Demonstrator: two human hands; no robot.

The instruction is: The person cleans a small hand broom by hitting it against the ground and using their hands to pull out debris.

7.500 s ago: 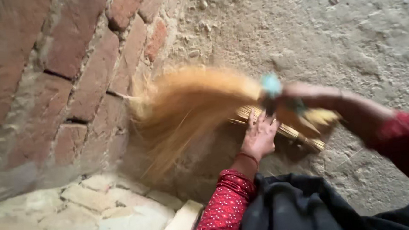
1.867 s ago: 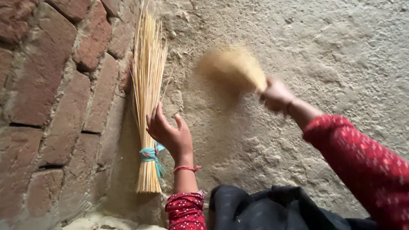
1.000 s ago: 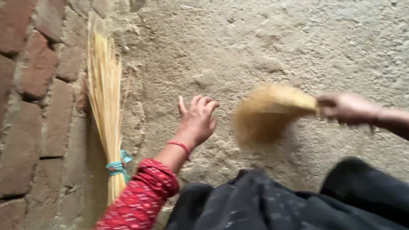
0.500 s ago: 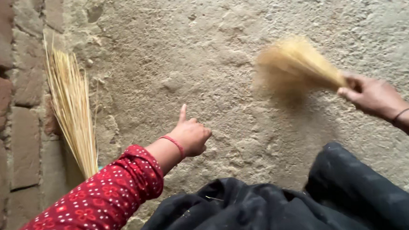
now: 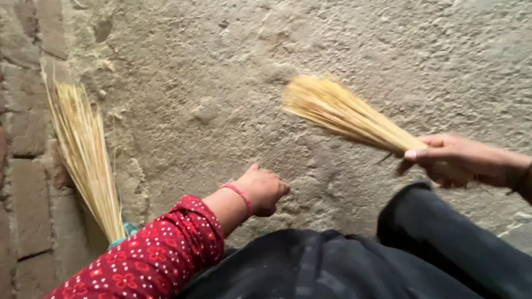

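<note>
Right hand clamped on the small straw broom, bristles fanned out to the left over the rough cement floor, now lower and nearer the knees than half a second ago. Left hand curled loosely, empty, pointing finger now tucked in. Second broom leaning unmoved against the brick wall, far left.
</note>
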